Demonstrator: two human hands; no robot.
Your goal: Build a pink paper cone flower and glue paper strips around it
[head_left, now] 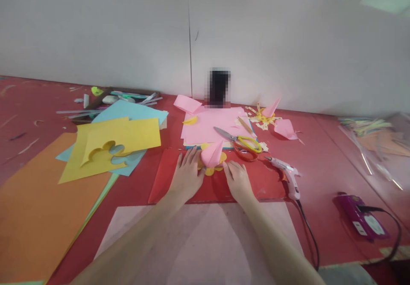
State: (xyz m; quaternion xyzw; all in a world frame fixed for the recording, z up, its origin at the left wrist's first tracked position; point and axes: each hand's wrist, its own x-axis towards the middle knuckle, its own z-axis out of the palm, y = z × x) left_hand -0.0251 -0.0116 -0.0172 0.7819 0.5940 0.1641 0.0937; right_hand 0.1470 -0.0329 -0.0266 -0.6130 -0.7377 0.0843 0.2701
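Only the head view here, so here goes. A pink cone [212, 154] sits on a yellow flower [209, 172] over the red board [262, 187], right between the two hands. Its long axis leans, with the wide end toward the wearer and the tip up and away, a bit to the right.

The left hand [187, 176] is on the cone's left — fingers mostly straight and close together by the petals, thumb set apart near the lower edge. The right hand [237, 178] is on the other side, fingers bent, tips at the petals on the right. So the cone lies inward of each grip, and honestly I can't call one hand nearer. Neither grip wraps around the cone; whether either one pinches a petal, I can't tell, since the fingers hide it.

Scissors [231, 135] lie just beyond, partly on the pink paper [200, 127]. The glue gun [290, 178] is off to the right on the red surface [323, 165], nearer the right hand — nozzle pointing back toward the scissors.
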